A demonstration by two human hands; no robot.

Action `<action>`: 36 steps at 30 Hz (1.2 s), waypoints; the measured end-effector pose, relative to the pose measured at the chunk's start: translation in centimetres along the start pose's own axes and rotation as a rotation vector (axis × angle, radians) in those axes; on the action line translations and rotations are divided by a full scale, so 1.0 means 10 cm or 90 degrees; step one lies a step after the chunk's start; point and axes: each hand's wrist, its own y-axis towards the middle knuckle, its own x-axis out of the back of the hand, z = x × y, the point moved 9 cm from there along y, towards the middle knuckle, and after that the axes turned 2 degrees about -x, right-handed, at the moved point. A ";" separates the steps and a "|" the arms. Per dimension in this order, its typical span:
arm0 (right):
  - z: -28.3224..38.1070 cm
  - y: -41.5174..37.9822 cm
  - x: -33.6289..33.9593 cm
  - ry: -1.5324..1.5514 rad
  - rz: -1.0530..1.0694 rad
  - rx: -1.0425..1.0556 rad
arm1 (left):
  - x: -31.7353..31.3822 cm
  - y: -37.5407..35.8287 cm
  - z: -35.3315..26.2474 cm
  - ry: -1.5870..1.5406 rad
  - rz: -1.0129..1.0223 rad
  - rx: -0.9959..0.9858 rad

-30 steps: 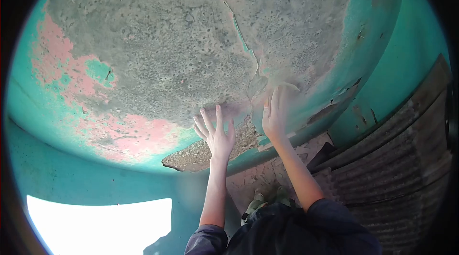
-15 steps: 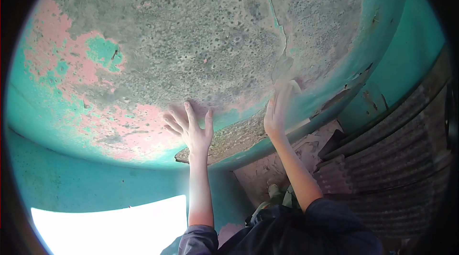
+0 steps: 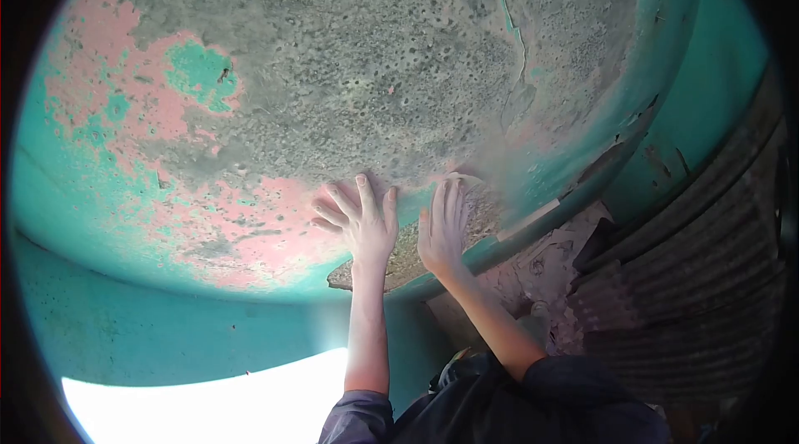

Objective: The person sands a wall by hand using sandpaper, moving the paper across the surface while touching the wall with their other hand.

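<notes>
Fingers spread, my left hand (image 3: 369, 226) rests flat against the worn wall (image 3: 333, 86), at the edge of its pink patch. It has nothing in it. To its right, my right hand (image 3: 444, 226) lies flat with its fingers close together, pressing a thin sheet of what looks like sandpaper (image 3: 468, 178) to the wall. Only the sheet's pale curled edge shows past the fingertips; the rest is under the hand. Pale dust hangs just right of these fingers. Both hands are whitened with dust. Rough bare plaster (image 3: 405, 248) shows between and below them.
A crack (image 3: 518, 36) runs down the grey surface at the upper right. Flaking turquoise paint (image 3: 616, 148) edges the wall there. Corrugated sheets (image 3: 691, 294) lean at the lower right, near debris (image 3: 541, 265). A bright opening (image 3: 216, 402) is at the lower left.
My right hand has swept left and a little down along the wall, bringing the sheet closer to my left hand. The view has shifted slightly; my left hand stays on the same area.
</notes>
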 end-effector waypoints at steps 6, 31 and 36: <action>0.00 0.40 0.25 -0.006 -0.091 0.003 | 0.00 -0.02 -0.01 -0.006 0.001 -0.006; 0.17 0.26 0.20 -0.131 -0.008 0.071 | 0.03 0.01 -0.02 -0.035 -0.017 0.024; 0.09 0.12 0.15 -0.224 0.025 0.080 | 0.01 0.02 -0.01 -0.044 -0.001 0.031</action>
